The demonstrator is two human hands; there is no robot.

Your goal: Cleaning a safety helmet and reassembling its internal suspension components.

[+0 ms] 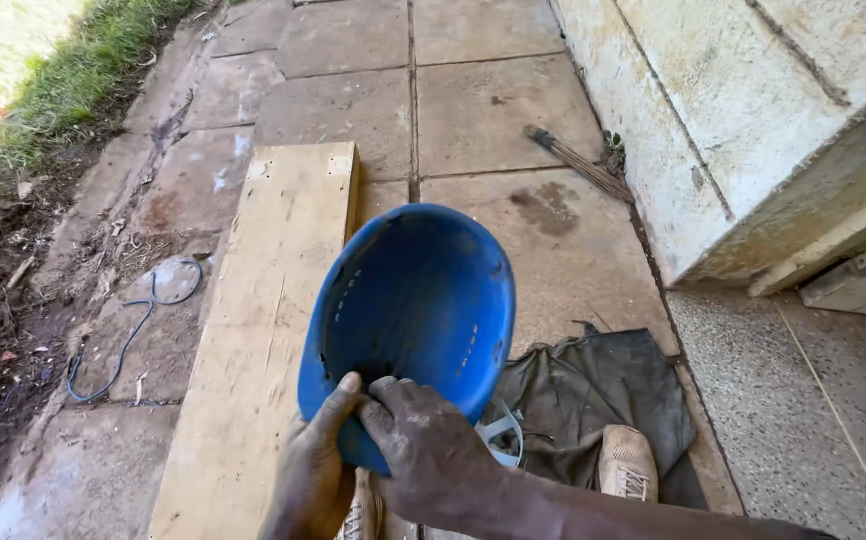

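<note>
A blue hard-hat shell [413, 300] is held upside-down in front of me, its hollow inside facing the camera, with rows of small slots along its inner walls. My left hand [315, 470] grips its lower rim from the left, thumb pressed on the edge. My right hand [428, 450] grips the same rim beside it, fingers curled over into the shell. A pale strap piece [501, 438] hangs just below the shell on the right.
A long wooden plank [273, 300] lies on the paving slabs to the left. A dark cloth [593, 390] and a tan shoe [625, 462] lie below. A blue wire [138, 325], a twig broom [578, 162], a wall [743, 130], grass at left.
</note>
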